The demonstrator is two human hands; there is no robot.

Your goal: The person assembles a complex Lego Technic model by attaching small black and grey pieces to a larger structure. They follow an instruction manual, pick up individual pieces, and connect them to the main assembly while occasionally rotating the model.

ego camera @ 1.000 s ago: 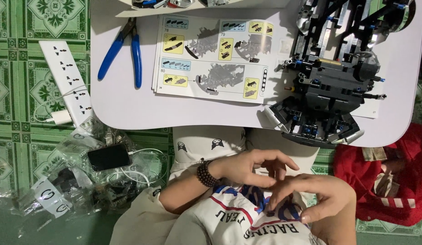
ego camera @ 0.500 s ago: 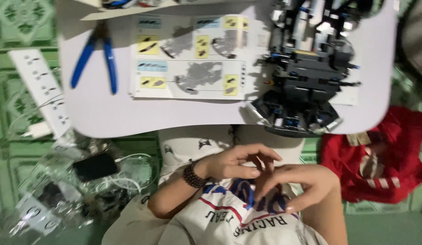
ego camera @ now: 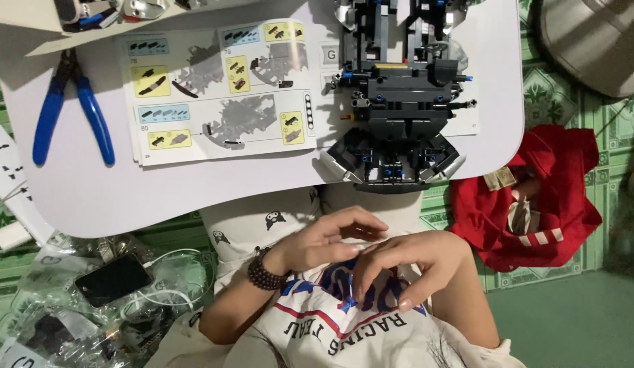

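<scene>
My left hand (ego camera: 324, 242), with a dark bead bracelet at the wrist, and my right hand (ego camera: 412, 262) meet over my white printed shirt, below the table's near edge. Their fingertips curl and touch each other; whether a small piece sits between them is hidden. Just above the hands, a dark grey and black brick-built vehicle model (ego camera: 399, 116) rests at the edge of the white table (ego camera: 92, 197). An open instruction booklet (ego camera: 221, 95) lies to the model's left.
Blue-handled pliers (ego camera: 71, 109) lie on the table's left side. On the green tiled floor at left are a black phone (ego camera: 112, 279), several clear plastic bags (ego camera: 51, 327) and a white power strip (ego camera: 3, 170). A red cloth bag (ego camera: 535, 197) sits at right.
The view has swung to the right, so the table and model sit further left in frame. Both hands stay together over the shirt, with the fingers shifting slightly.
</scene>
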